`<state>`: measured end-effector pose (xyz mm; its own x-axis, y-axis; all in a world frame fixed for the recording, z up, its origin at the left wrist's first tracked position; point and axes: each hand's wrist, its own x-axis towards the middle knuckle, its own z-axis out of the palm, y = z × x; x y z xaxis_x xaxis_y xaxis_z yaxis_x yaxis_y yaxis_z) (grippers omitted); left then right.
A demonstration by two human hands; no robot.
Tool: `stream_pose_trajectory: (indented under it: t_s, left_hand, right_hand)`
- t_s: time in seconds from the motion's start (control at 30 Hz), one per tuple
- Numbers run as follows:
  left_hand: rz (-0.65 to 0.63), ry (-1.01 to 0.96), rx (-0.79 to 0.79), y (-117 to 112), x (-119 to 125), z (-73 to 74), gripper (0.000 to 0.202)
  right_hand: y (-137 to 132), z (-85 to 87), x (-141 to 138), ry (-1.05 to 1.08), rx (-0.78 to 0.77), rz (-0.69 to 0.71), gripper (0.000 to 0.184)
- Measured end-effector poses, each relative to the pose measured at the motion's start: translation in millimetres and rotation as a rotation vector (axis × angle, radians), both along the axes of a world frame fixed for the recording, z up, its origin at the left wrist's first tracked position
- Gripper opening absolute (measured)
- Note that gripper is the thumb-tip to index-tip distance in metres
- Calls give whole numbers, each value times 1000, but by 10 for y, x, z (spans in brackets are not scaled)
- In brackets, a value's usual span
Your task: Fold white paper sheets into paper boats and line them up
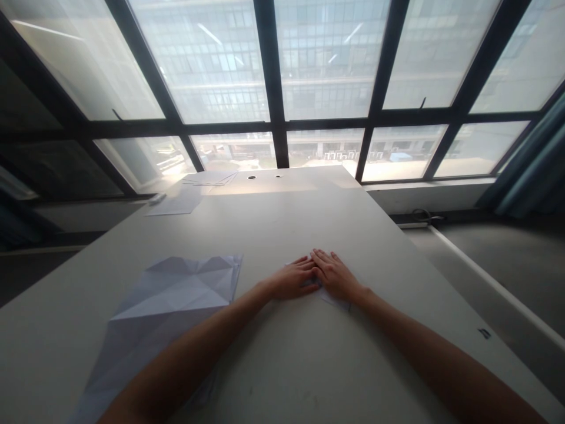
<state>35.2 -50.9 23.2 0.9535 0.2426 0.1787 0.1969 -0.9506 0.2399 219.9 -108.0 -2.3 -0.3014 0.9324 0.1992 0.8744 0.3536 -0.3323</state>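
Observation:
My left hand (295, 279) and my right hand (336, 275) lie side by side, flat on a small folded piece of white paper (336, 301) near the middle of the grey table (282, 353). The fingers of both hands are stretched out and pressed down, fingertips touching each other. Only a corner of the small paper shows under my right palm. A large creased white sheet (172, 294) lies on the table to the left of my left forearm.
More white sheets (194, 191) lie at the table's far left end, near two round holes (252, 176) in the top. Large dark-framed windows (273, 88) stand behind. The floor drops off to the right, with a curtain (534, 171) there.

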Motion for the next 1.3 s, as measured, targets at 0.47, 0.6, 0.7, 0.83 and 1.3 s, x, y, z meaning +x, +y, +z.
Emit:
stream_pose_trajectory:
  t_s: [0.47,0.6,0.7,0.83,1.3]
  left_hand:
    - [38,57,26,40,-35,-91,57]
    - [129,104,53,11,-38,-112,68]
    - [153,142,53,4,-37,-115,76]
    - [175,158,50,-1,-29,-105,82]
    - [46,96,-9,45,-65,-34,68]
  right_hand:
    - [9,10,-16,-40,-35,-163,68]
    - [10,-37,-26,-79,-47,-162,65]
    - [11,-64,-20,-109,-41,-151,61]
    - [6,-75,-21,-134,-21,-160,58]
    - [39,-84,44,-113,-12,-241,53]
